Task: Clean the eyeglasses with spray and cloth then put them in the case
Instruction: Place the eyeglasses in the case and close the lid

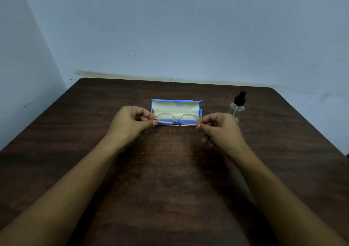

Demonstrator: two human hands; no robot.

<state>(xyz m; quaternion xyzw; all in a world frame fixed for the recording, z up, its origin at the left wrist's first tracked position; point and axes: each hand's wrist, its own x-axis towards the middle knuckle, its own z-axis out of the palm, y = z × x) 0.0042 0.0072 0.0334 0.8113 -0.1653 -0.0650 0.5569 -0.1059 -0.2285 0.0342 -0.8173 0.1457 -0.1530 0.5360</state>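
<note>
Thin pink-rimmed eyeglasses with oval lenses hang just above the table, lenses facing me. My left hand pinches their left end and my right hand pinches their right end. Right behind them lies a blue case, open, with a cream lining; the glasses cover part of its front. A clear spray bottle with a black nozzle stands to the right of the case, partly behind my right hand. No cloth shows anywhere.
The dark wooden table reaches back to a pale blue wall. Its left and right edges slant outward toward me.
</note>
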